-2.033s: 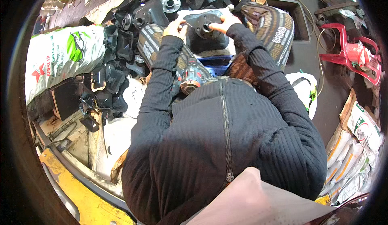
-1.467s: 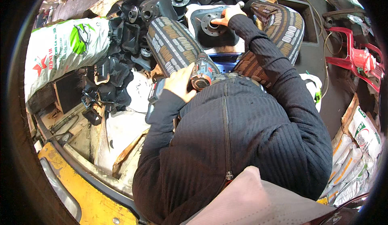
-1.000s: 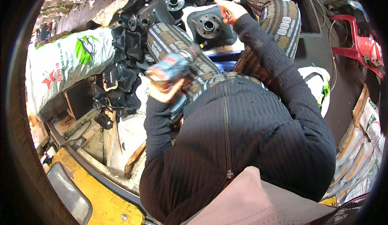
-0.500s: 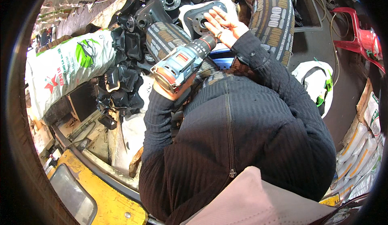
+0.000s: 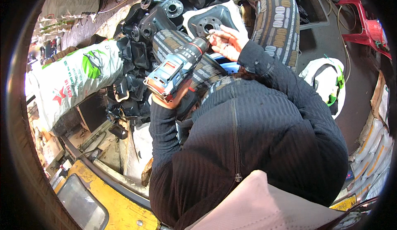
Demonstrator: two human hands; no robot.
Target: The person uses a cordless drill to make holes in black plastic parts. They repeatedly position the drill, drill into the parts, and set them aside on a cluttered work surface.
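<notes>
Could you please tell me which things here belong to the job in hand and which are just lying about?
In hand:
cordless drill in left hand
grey flanged part at right hand

Lying about:
printed sack
pile of black parts
red frame

Dark workshop floor [image 5: 355, 85] — black metal parts heap [image 5: 136, 64], printed sack [image 5: 74, 81], red frame [image 5: 368, 27]

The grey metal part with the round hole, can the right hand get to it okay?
Probably yes. The right hand already sits at the edge of the grey metal part, fingertips by its round hole, with nothing between them. The drill in the left hand points that way but leaves room.
</notes>
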